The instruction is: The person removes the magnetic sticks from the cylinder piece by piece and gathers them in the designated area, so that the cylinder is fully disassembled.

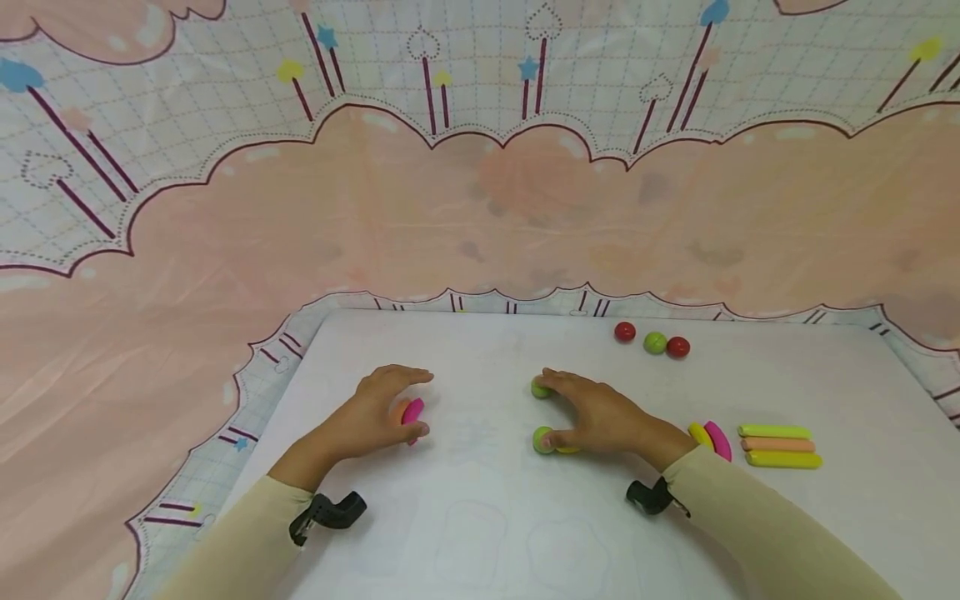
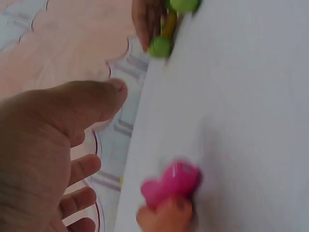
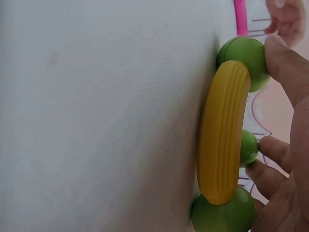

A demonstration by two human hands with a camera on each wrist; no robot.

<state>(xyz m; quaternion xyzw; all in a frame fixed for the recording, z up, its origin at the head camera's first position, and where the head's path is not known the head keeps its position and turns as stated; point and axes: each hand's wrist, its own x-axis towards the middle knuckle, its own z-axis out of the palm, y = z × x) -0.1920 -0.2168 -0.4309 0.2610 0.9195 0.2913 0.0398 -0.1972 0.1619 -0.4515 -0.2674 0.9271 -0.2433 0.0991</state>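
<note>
My left hand (image 1: 375,417), thumb and fingers spread, is beside a curved pink stick (image 1: 414,409) and an orange one (image 2: 166,215). In the left wrist view the thumb stands apart from both. The right hand (image 1: 603,414) holds green balls between thumb and fingers. Its thumb presses one green ball (image 3: 244,60), while fingertips touch a smaller-looking green ball (image 3: 248,149) behind. A ribbed, curved yellow stick (image 3: 223,133) runs from the thumb's ball to another green ball (image 3: 224,212) by the lower fingers. The palm hides part of this group in the head view.
At the far edge of the white table (image 1: 480,350) lie a red ball (image 1: 625,332), a green ball (image 1: 655,342) and a second red ball (image 1: 678,347). By the right forearm are curved yellow (image 1: 700,434) and pink (image 1: 717,440) sticks, then straight sticks (image 1: 780,445) side by side.
</note>
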